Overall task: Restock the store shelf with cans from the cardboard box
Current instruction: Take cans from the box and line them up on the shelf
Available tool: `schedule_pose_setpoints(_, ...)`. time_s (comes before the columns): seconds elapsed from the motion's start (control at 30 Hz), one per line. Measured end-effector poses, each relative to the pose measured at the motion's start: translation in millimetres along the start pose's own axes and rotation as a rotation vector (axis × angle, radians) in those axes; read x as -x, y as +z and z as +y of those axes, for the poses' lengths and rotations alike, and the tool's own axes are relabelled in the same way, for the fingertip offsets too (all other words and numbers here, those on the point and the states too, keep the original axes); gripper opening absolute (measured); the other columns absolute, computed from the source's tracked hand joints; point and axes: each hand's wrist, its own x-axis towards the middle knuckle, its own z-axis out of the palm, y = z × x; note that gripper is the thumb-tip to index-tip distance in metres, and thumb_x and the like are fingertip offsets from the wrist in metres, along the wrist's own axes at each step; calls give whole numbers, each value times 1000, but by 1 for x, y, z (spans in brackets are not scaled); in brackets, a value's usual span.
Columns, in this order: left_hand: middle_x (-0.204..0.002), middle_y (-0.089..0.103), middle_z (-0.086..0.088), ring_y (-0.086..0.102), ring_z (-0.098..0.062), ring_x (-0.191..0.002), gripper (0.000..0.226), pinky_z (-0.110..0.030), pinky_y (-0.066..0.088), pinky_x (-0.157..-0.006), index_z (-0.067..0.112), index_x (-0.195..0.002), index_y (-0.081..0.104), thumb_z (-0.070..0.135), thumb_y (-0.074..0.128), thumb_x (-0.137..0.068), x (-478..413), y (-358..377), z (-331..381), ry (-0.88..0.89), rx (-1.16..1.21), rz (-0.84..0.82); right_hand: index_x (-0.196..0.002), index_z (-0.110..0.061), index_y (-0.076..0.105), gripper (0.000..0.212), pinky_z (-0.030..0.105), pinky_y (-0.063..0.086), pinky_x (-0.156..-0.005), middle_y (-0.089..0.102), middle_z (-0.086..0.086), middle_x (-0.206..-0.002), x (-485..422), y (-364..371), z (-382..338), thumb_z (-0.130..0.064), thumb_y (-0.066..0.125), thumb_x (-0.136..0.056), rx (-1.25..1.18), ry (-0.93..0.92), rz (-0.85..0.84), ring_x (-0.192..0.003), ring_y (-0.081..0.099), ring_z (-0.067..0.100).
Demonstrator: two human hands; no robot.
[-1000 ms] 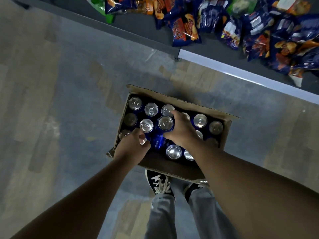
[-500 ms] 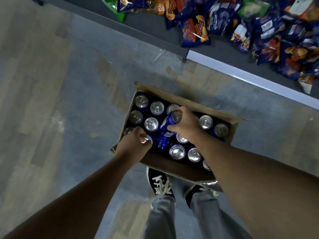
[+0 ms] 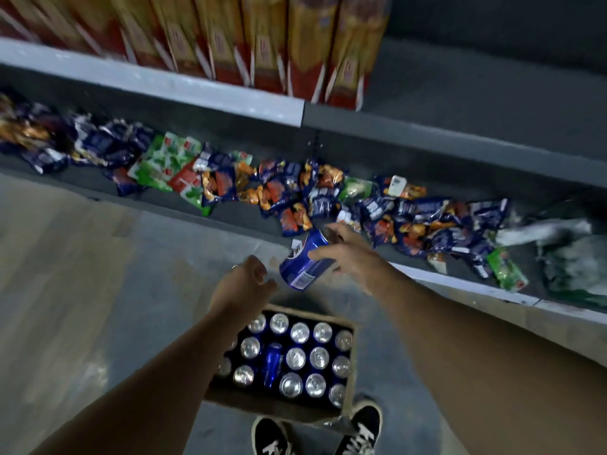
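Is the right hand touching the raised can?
Touching. The head view shows the right hand gripping the can, fingers wrapped round its upper end.

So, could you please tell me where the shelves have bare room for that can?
The upper shelf is bare right of the red-and-yellow cartons. The lower shelf is crowded with snack bags, leaving only a narrow front strip.

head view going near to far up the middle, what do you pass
black shoes → cardboard box of cans → blue can gripped in the right hand → snack bags → red and yellow cartons
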Motion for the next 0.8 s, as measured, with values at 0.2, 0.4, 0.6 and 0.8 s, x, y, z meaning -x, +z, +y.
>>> schedule_pose_setpoints(0.2,-80,59,-4,60,-28,-83,17,-32,41,-68,22,-80,49,23,65,-87,7,-61,106,169,-45,67,-106,-25,56,45,51,56,-80,68,12,-103,57,-66,-93,3,72,-74,-117,-87,21,-84,65,29)
schedule_pose_setpoints(0.4,-79,65,-1,62,-21,-76,13,-36,48,-69,21,-95,54,27,63,-88,20,-83,180,268,54,78,-116,-19,54,49,44,57,-72,60,11,-116,100,-141,-158,11,65,-78,-111,-208,141,-89,64,31)
schedule_pose_setpoints(0.6,-81,60,8,62,-21,-78,14,-30,42,-60,18,-103,55,27,61,-94,26,-62,243,315,102,66,-108,-25,60,52,40,61,-76,61,7,-122,113,-217,-193,12,69,-73,-38,-276,216,-100,67,29)
schedule_pose_setpoints(0.8,-78,63,1,60,-18,-74,14,-31,43,-62,17,-99,54,27,61,-92,9,-42,296,312,118,99,-107,-30,65,59,49,60,-82,57,6,-121,83,-263,-208,14,70,-69,131,-318,188,-108,62,30)
